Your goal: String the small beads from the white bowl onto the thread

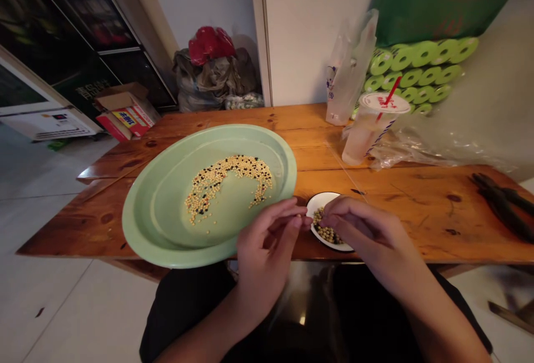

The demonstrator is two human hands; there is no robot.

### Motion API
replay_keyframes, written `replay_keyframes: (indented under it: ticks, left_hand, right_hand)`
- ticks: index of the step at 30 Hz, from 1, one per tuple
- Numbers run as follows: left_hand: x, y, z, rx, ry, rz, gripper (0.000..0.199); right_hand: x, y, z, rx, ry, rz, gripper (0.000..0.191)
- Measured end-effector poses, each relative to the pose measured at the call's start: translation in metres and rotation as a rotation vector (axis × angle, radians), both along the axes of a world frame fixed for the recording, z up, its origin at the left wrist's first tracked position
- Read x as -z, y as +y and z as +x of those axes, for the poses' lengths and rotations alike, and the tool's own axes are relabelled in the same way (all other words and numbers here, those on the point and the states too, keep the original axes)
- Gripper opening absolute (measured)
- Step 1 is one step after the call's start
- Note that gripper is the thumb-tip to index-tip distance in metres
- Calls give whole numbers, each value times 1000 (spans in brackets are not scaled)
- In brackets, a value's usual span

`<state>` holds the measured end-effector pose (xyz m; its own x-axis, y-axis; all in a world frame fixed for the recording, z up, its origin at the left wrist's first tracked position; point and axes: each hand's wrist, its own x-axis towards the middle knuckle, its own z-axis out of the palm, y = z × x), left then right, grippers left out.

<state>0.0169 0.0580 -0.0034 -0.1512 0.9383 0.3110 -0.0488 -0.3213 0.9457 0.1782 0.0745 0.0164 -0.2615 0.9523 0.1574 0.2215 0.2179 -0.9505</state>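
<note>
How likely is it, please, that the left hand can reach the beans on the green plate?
Probably yes: the left hand is at the plate's rim, nothing between it and the beans.

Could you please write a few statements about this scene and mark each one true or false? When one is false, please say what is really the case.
The large green plate holds yellow and black beans: true.

The small white dish stands to the left of the plate: false, it stands to the right of the plate, on the wooden table.

The plastic cup has a blue straw: false, its straw is red.

The left hand and the right hand are close together at the small white dish: true.
</note>
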Motion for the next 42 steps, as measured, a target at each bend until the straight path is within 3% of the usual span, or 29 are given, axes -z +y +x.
replay_keyframes:
  ticks: [8,42]
  left_hand:
    - [-5,-1,-1,42,-83,-1,29]
    - [-3,-5,-2,58,-88,-3,32]
  right_hand:
    - [-3,-1,-8,8,-50,140,17]
    - [-6,-6,-10,-47,20,123,17]
